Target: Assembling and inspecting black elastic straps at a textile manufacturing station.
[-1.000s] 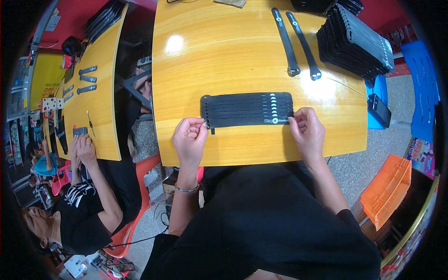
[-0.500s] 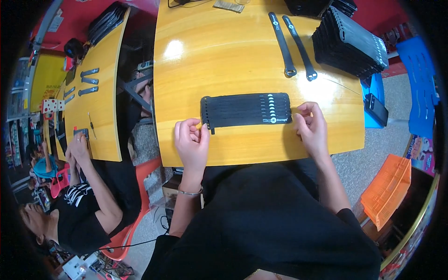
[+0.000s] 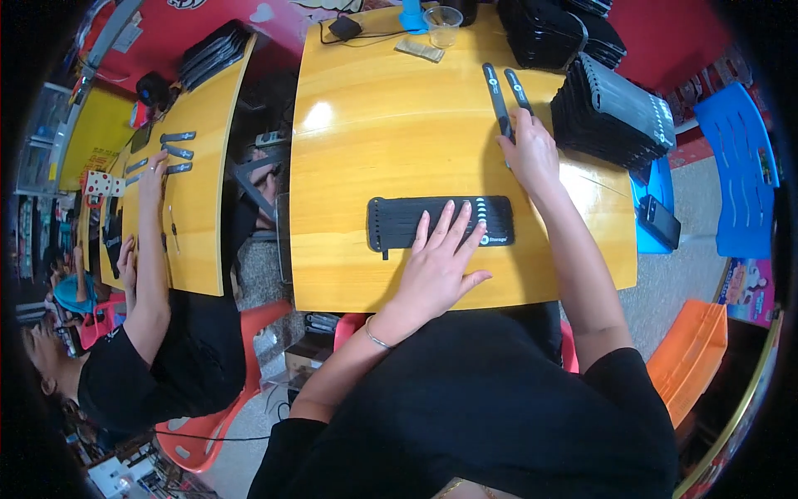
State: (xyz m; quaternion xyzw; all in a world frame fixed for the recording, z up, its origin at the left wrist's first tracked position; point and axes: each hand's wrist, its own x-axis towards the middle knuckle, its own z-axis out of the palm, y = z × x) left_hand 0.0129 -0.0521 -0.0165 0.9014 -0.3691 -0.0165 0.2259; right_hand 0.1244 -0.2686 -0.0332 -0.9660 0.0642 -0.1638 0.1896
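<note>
A flat row of black hook-and-loop straps (image 3: 399, 226), joined side by side with pale marks near one end, lies on the yellow table. My left hand (image 3: 440, 262) rests on it, fingers spread flat over its right half. Farther off to the right, two loose black straps (image 3: 494, 87) lie lengthwise near each other. My right hand (image 3: 530, 150) is over their nearer ends, its fingers curled and closed on a strap, with the thumb across the left one. The gripped end is mostly hidden beneath that hand.
A tall stack of strap packs (image 3: 615, 108) stands right of my right hand, with more black bundles (image 3: 544, 37) behind. A clear cup (image 3: 443, 27) is at the far edge. At left, a co-worker's hand (image 3: 154, 170) touches straps on another table. An orange crate (image 3: 686, 353) is at the right.
My left hand has moved from the row's left end onto its right half and flattened. My right hand has left the row's right end and reached away to the loose straps. The view has shifted.
</note>
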